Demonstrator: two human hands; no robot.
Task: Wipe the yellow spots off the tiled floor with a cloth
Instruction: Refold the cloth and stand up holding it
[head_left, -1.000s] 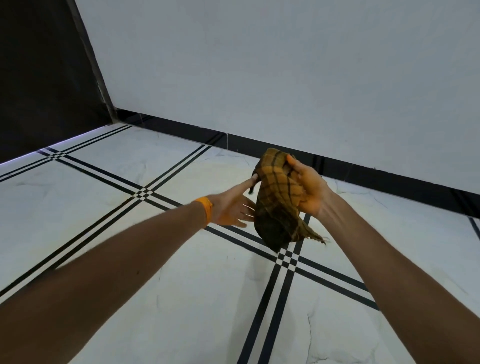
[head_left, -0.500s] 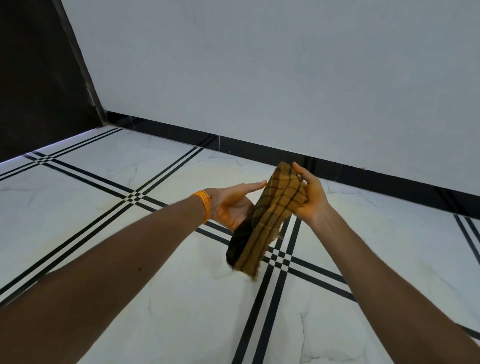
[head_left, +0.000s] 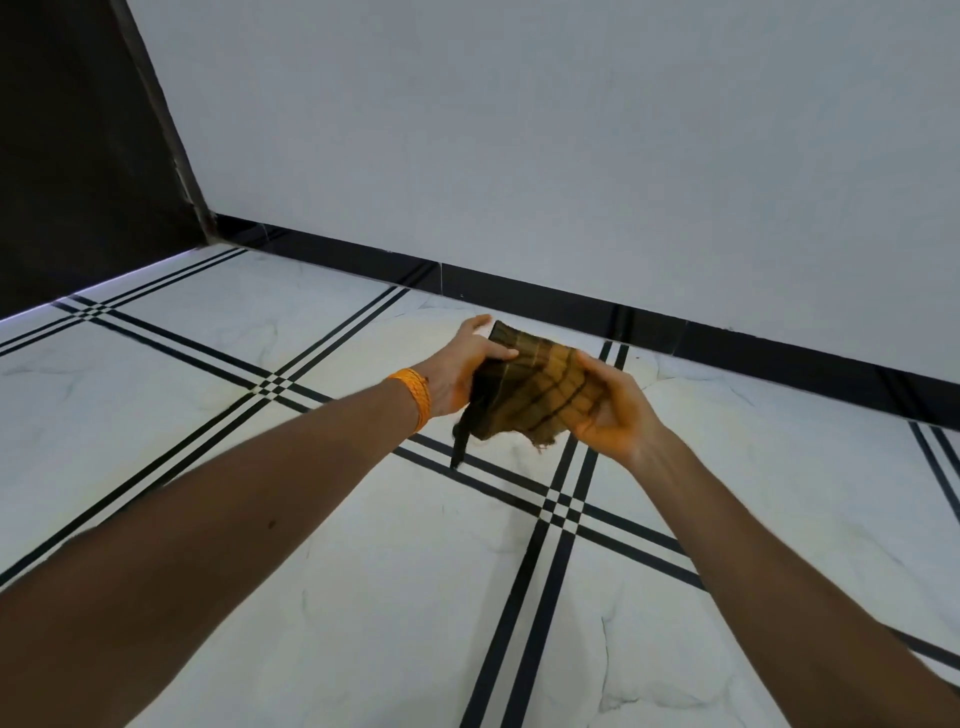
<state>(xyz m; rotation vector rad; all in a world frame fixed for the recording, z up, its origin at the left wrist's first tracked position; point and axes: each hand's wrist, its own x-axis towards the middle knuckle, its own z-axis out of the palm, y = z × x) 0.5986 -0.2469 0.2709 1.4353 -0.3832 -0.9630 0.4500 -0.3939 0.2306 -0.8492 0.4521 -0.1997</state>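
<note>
1. Head view: left hand (head_left: 460, 364) grips the cloth (head_left: 537, 389) at its left end, thumb laid over the top. The right hand (head_left: 615, 413) curls its fingers round the right end.
2. Bunched between both hands, the brown-yellow plaid cloth is held above the floor (head_left: 363, 571), with a dark corner hanging down.
3. An orange band (head_left: 414, 397) circles the left wrist, just left of the cloth.
4. Below the cloth, black double lines (head_left: 558, 506) cross on the white tiles. A faint yellowish patch (head_left: 421, 335) lies behind it.
5. Beyond the cloth run a black skirting (head_left: 571, 306) and a grey wall (head_left: 519, 156).
</note>
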